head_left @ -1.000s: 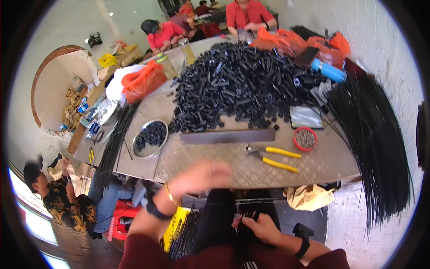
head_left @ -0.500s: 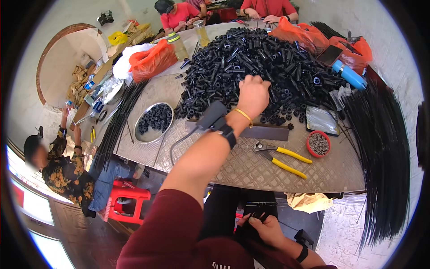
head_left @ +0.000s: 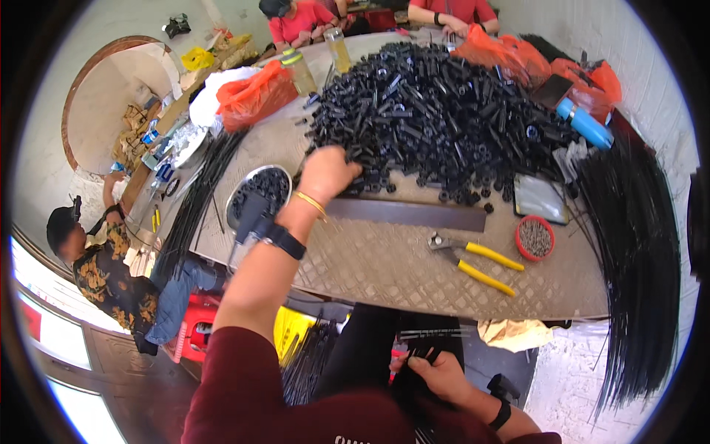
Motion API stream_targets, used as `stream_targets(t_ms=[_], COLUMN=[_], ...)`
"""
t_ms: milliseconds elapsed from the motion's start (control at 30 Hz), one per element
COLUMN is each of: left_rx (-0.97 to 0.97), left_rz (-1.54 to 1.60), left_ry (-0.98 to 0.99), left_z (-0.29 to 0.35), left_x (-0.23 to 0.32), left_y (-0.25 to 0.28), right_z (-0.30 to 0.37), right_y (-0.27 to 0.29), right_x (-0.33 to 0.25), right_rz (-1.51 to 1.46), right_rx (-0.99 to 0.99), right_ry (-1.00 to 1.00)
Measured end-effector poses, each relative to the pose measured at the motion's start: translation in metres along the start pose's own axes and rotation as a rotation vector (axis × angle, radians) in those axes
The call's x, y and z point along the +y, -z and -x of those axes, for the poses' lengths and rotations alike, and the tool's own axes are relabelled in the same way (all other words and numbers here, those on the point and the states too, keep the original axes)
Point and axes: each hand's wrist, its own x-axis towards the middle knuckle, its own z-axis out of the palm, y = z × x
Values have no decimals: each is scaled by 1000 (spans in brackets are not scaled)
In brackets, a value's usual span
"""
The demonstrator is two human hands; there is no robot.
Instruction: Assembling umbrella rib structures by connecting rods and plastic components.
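Note:
My left hand (head_left: pixel 329 175), wearing a gold bracelet, is at the near left edge of a heap of small black tubular parts (head_left: pixel 429 111). Its fingers are curled and partly hidden, so whatever they hold does not show. Beside that wrist is a metal bowl (head_left: pixel 231 194) of small black pieces, partly covered by a device strapped to my forearm. Low over my lap, my right hand (head_left: pixel 441 374) is closed on thin dark rods. A dark flat bar (head_left: pixel 410 215) lies along the heap's near side.
Yellow-handled pliers (head_left: pixel 488 266) and a red cup (head_left: pixel 534 238) of small metal bits lie on the table's near right. Long black rods hang over the right edge (head_left: pixel 636 266); more lie at left (head_left: pixel 194 203). A blue bottle (head_left: pixel 586 124) rests far right. Other people sit around.
My left hand has moved left and nearer, from over the middle of the heap to its left edge by the bowl. The right hand stays low over my lap, nearly still.

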Motion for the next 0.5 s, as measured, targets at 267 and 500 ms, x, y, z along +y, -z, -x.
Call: stream_targets(t_ms=[267,500], left_rx=[170,256], left_rz=[23,739], left_ry=[7,12], left_z=[-4,19], left_x=[6,-3], left_y=[-21,9], right_z=[-1,-2], right_y=[-14,-29], right_x=[-1,2], right_rz=[130,123], right_rx=[-4,29], right_ry=[52,59])
